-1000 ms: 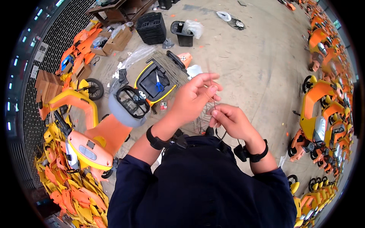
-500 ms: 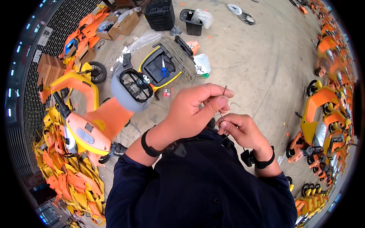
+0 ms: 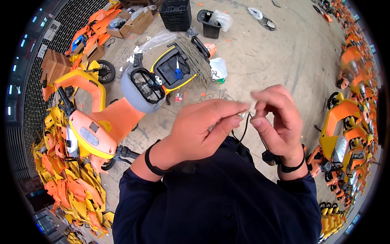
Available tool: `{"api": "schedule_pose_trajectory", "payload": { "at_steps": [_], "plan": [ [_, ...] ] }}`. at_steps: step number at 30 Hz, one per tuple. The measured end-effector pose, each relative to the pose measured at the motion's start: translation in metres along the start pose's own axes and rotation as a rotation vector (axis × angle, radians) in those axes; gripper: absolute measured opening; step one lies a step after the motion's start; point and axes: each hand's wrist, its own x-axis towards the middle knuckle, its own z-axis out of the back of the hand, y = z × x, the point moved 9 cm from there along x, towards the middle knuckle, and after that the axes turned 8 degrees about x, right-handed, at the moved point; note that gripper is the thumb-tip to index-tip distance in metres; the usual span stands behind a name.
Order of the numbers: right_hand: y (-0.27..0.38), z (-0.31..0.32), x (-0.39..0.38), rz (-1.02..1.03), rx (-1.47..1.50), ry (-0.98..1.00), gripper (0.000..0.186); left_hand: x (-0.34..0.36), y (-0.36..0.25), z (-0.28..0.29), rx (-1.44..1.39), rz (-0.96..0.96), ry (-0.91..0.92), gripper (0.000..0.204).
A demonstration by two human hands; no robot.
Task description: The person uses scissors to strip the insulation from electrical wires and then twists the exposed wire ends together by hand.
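My left hand [image 3: 203,129] is raised in front of my chest, thumb and index finger pinched on the end of a thin cable. Below the fingertips, the dark cable [image 3: 245,129] bends and hangs toward my shirt. Just right of it my right hand [image 3: 281,122] has its thumb and fingers apart. Its thumb tip lies beside the cable; whether they touch I cannot tell. The raised index finger is smeared by motion. A small pale spot shows at the left fingertips, too small to make out.
An orange and yellow scooter [image 3: 118,121] stands at left, with blue-handled scissors [image 3: 178,74] in its open tray and a bundle of grey-green cords [image 3: 194,61] across it. Body panels [image 3: 77,183] are piled at lower left. Scooters [image 3: 339,126] line the right. Black crates [image 3: 175,16] stand behind.
My right hand has risen and moved right, and its pinch has opened. The thin reddish wire that stood between my fingers no longer shows; a dark cable loop is visible.
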Motion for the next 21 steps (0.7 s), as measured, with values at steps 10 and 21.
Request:
{"api": "schedule_pose_trajectory", "payload": {
  "at_steps": [10, 21],
  "plan": [
    [-0.004, -0.02, 0.014, 0.043, 0.04, 0.121, 0.014, -0.015, 0.028, -0.006, -0.071, 0.189, 0.146, 0.013],
    [-0.198, -0.093, -0.004, -0.839, 0.509, 0.253, 0.011, -0.108, 0.145, 0.009, -0.287, 0.83, 0.072, 0.017]
  ]
}}
